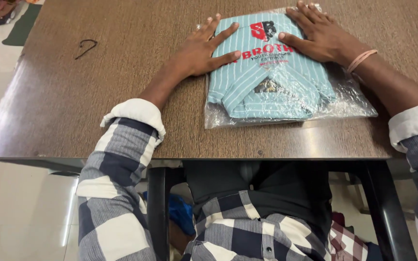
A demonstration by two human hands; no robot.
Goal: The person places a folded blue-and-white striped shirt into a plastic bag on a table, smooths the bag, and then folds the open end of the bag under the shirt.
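Observation:
A folded light-blue striped shirt (267,82) with a red and black print lies sealed in a clear plastic bag (349,104) on the brown wooden table (97,106). My left hand (204,48) lies flat with fingers spread on the bag's left edge, fingertips on the shirt. Flat on the bag's upper right part rests my right hand (318,31), thumb touching the print. A pink band (360,60) circles my right wrist. Neither hand grips anything.
A small black curved cord (86,47) lies on the table at the upper left. The table's front edge runs just above my lap. Pale tiled floor shows at the left, with a dark green mat (22,24) at the far corner.

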